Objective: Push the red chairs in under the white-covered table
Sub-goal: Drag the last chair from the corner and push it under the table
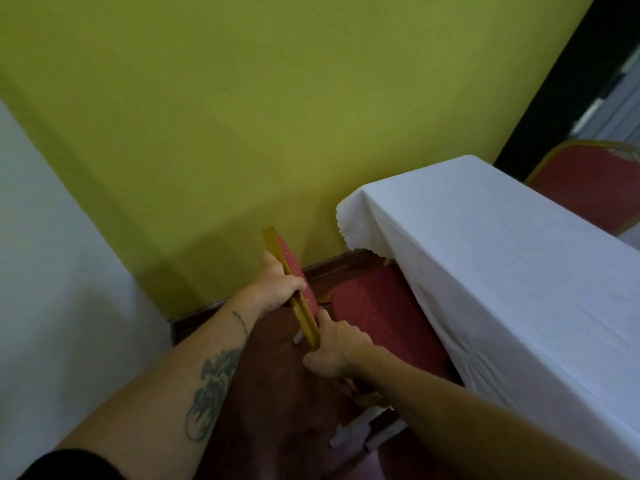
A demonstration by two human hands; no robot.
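A red chair [377, 317] with a gold frame stands at the near side of the white-covered table [512, 271]. Its dotted red seat lies partly under the hanging cloth. The chair's backrest top rail runs from upper left to lower right between my hands. My left hand [280, 285] grips the far part of the rail, fingers wrapped over it. My right hand [336, 351] grips the near end of the same rail. A second red chair [588, 188] with a gold frame stands beyond the table at the right.
A yellow-green wall [242, 116] rises straight ahead, with a dark wooden skirting board at its foot. A white wall [52, 271] closes the left side. The floor below is dark red carpet [277, 410]. A dark doorway edge shows at upper right.
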